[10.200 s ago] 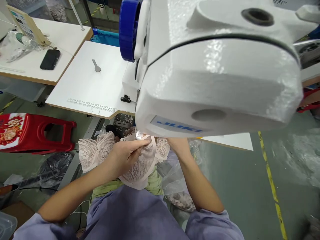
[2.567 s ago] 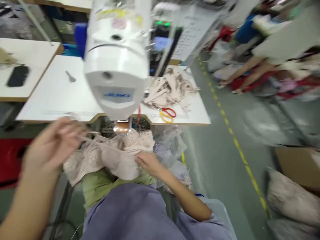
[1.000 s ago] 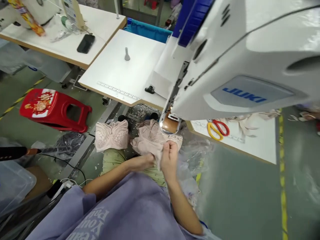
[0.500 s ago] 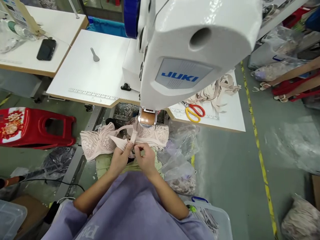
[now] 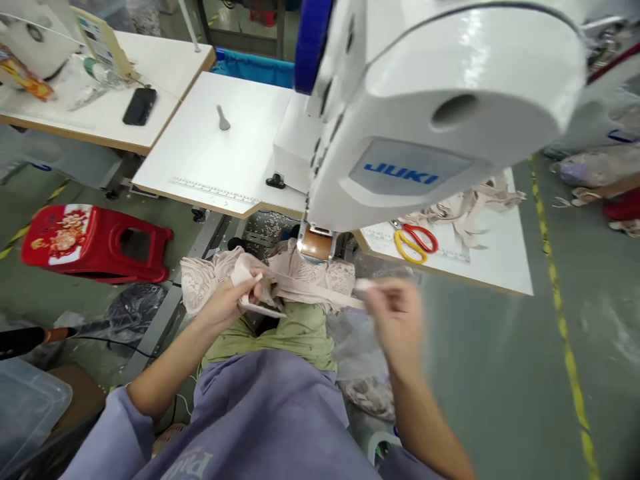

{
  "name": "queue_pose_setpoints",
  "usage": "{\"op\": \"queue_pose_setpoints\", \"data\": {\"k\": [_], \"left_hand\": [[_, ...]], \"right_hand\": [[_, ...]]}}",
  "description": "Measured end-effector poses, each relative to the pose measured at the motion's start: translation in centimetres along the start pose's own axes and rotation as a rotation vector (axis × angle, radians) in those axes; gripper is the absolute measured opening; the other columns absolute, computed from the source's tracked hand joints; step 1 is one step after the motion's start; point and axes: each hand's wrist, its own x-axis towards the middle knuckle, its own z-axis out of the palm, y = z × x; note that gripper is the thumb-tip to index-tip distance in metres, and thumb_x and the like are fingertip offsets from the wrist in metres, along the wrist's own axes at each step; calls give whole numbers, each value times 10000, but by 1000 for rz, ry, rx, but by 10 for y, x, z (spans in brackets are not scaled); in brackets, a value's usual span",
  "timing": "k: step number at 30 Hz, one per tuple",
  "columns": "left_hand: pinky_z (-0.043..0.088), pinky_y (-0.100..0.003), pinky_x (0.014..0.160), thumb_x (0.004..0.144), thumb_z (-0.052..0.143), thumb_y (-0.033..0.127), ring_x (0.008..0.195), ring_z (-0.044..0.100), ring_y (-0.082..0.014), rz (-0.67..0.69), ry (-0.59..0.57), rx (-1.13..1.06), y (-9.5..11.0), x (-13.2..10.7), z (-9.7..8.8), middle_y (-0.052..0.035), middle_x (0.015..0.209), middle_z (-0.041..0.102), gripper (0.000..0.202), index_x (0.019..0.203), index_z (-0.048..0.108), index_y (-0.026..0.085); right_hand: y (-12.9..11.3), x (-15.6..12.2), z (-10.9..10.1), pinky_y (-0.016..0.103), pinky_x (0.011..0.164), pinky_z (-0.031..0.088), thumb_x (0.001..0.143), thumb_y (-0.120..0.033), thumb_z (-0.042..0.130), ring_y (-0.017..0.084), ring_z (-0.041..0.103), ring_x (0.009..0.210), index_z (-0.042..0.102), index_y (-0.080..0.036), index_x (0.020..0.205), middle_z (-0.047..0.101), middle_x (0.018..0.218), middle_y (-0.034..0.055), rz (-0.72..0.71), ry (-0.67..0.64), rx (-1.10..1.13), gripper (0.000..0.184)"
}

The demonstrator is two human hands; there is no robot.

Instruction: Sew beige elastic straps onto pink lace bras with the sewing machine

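A pale pink lace bra [image 5: 207,277] lies across my lap, beneath the head of a white JUKI sewing machine [image 5: 400,167]. My left hand [image 5: 233,300] is closed on a pale pink strap near the middle of the bra. Out to the right, my right hand [image 5: 397,313] pinches the far end of a pale pink strap [image 5: 320,293], which is drawn out taut between the hands. The right hand is smeared by motion. Part of the bra is hidden behind the machine's presser area [image 5: 316,245].
Red and yellow scissors [image 5: 415,241] lie on the white table [image 5: 505,263] at the right, beside a heap of pale straps [image 5: 470,207]. A red stool [image 5: 100,243] stands at the left. A phone [image 5: 140,107] rests on the neighbouring table.
My right hand has moved away to the right, stretching the strap out from the bra. My left hand stays near the bra, now apart from the right. The view has shifted left.
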Motion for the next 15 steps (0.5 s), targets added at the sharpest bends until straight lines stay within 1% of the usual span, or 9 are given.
{"op": "queue_pose_setpoints", "data": {"k": [1, 3, 4, 5, 7, 9, 11, 13, 15], "left_hand": [[406, -183, 497, 783, 787, 318, 513, 459, -69, 31, 61, -73, 4, 6, -5, 39, 641, 557, 247, 903, 644, 157], [415, -173, 481, 833, 738, 311, 478, 443, -57, 66, 145, -168, 9, 16, -11, 48, 604, 525, 199, 816, 602, 166], [429, -172, 486, 859, 713, 308, 465, 439, -54, 68, 167, -202, 9, 19, -10, 54, 576, 500, 219, 760, 575, 169], [442, -171, 495, 877, 694, 303, 459, 440, -50, 61, 174, -227, 7, 21, -6, 57, 559, 483, 247, 723, 555, 170], [453, -164, 506, 879, 698, 295, 462, 450, -39, 31, 156, -268, -2, 19, 10, 51, 577, 505, 263, 706, 552, 162], [449, -161, 501, 831, 755, 296, 477, 468, -35, -14, 109, -285, -14, 12, 30, 36, 623, 558, 251, 729, 579, 148], [458, -163, 520, 751, 831, 283, 518, 513, -45, -47, 62, -280, -26, 3, 47, 15, 678, 619, 259, 790, 622, 135], [476, -173, 569, 709, 866, 286, 577, 557, -62, -12, 35, -220, -34, -4, 56, -4, 729, 667, 298, 852, 659, 125], [491, -194, 625, 735, 849, 329, 634, 583, -82, 79, 22, -103, -38, -7, 58, -15, 765, 689, 306, 891, 689, 119]], "right_hand": [[2, 3, -11, 262, 486, 363, 840, -271, 680, 108, 468, 539, 576, -263, 882, 542, 746, -24, 19, 259, 92, 113], [6, 6, -24, 269, 457, 280, 829, -261, 679, 94, 361, 493, 576, -281, 863, 480, 715, -32, 17, 606, 244, 110], [7, 5, -25, 280, 451, 250, 835, -268, 670, 93, 324, 483, 585, -287, 854, 469, 711, -26, 7, 699, 268, 90], [8, 2, -23, 292, 450, 249, 844, -285, 666, 96, 326, 482, 600, -286, 851, 480, 715, -14, 10, 721, 242, 67], [6, -9, -10, 317, 479, 346, 865, -331, 663, 127, 449, 533, 648, -266, 870, 563, 761, 25, 43, 533, 64, 68], [2, -21, 9, 340, 575, 467, 888, -338, 653, 175, 592, 673, 690, -242, 884, 654, 834, 53, 25, 166, -116, 103], [-3, -30, 30, 341, 677, 526, 921, -286, 624, 191, 654, 810, 716, -246, 929, 704, 906, 56, -74, -148, -189, 101], [-8, -33, 46, 331, 713, 549, 941, -241, 596, 184, 674, 845, 720, -258, 994, 724, 936, 58, -200, -253, -195, 135], [-12, -33, 58, 332, 730, 563, 948, -230, 585, 186, 687, 855, 715, -260, 1049, 735, 966, 68, -264, -260, -216, 167]]}}
